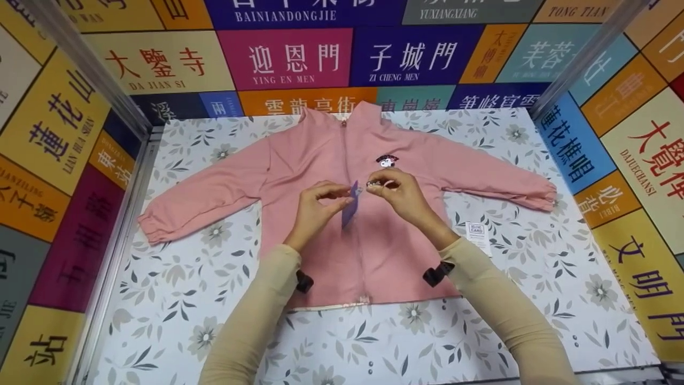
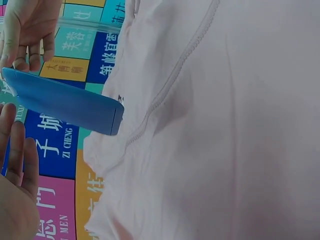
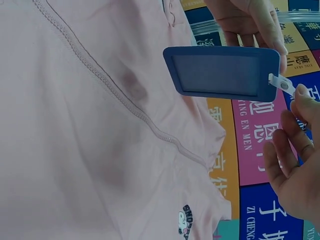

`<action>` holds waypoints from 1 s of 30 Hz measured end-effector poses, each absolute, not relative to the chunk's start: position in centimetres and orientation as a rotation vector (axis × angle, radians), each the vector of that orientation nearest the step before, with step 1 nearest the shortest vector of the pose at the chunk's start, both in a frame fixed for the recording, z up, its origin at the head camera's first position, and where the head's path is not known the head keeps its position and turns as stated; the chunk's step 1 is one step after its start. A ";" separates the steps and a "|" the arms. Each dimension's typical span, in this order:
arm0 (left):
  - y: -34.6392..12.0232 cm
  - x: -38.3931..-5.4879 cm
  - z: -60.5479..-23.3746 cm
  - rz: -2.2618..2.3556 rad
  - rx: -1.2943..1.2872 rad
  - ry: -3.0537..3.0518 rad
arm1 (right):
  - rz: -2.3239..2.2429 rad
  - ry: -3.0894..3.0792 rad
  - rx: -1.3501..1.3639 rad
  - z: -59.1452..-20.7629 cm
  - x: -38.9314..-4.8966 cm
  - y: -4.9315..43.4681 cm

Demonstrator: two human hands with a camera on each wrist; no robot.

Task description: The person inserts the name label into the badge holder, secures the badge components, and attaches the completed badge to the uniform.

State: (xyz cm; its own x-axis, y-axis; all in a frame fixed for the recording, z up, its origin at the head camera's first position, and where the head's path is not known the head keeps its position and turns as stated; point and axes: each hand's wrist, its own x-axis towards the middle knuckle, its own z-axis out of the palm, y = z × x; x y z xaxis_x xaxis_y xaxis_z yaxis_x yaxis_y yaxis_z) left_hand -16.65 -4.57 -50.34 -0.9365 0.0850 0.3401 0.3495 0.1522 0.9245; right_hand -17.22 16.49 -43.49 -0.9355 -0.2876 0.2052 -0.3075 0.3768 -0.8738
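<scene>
A blue badge holder [image 3: 225, 75] with a framed window hangs in the air above a pink zip-up jacket [image 1: 315, 256]. My left hand [image 1: 324, 206] pinches the holder by its upper edge. From that edge runs a short clear strap with a snap [image 3: 283, 84]. The strap's far end sits between the thumb and fingers of my right hand [image 1: 398, 192], where a small shiny metal piece [image 1: 372, 184] shows; its exact shape is too small to tell. The jacket lies spread front up, zipper closed, sleeves out, with a small cartoon print [image 1: 386, 161] on the chest.
A white printed card [image 1: 477, 236] lies on the flower-patterned table [image 1: 534, 321], right of the jacket. Colourful lettered panels [image 1: 299, 59] wall in the back and both sides. Metal posts [image 1: 107, 80] stand at the corners.
</scene>
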 end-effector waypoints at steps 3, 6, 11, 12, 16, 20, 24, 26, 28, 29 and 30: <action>-4.2 -16.8 -50.3 -1.883 -0.420 -2.197 | 1.639 -2.561 0.571 -43.8 -17.3 16.5; -3.9 -16.9 -50.3 -1.889 -0.410 -2.177 | 1.632 -2.528 0.594 -44.2 -17.4 16.5; -3.2 -17.0 -50.1 -1.889 -0.360 -2.175 | 1.626 -2.502 0.627 -44.8 -17.3 16.5; -3.1 -16.9 -50.0 -1.888 -0.352 -2.176 | 1.621 -2.500 0.638 -45.0 -17.3 16.5; -2.6 -16.6 -49.6 -1.890 -0.343 -2.180 | 1.614 -2.485 0.670 -45.4 -17.1 16.5; -2.5 -16.6 -49.8 -1.875 -0.345 -2.190 | 1.632 -2.456 0.674 -46.0 -17.0 16.5; -2.6 -16.9 -50.5 -1.872 -0.350 -2.182 | 1.672 -2.420 0.666 -46.4 -16.8 16.5; -2.6 -17.0 -50.8 -1.878 -0.363 -2.174 | 1.683 -2.413 0.661 -46.6 -16.7 16.5; -2.7 -17.1 -51.1 -1.885 -0.379 -2.170 | 1.689 -2.410 0.656 -46.7 -16.5 16.4; -2.7 -17.1 -51.2 -1.884 -0.389 -2.172 | 1.694 -2.409 0.656 -46.8 -16.5 16.4; -2.7 -17.1 -51.3 -1.882 -0.395 -2.175 | 1.701 -2.407 0.655 -46.8 -16.5 16.4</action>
State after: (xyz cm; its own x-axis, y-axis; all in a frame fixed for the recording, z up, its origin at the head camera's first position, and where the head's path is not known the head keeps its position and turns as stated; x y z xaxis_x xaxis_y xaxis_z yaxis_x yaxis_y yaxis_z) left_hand -17.11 -2.71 -51.32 -0.9351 0.0479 0.3511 0.3543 0.1351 0.9253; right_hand -16.45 16.40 -46.81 -0.8986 -0.2762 0.3409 -0.4136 0.2739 -0.8683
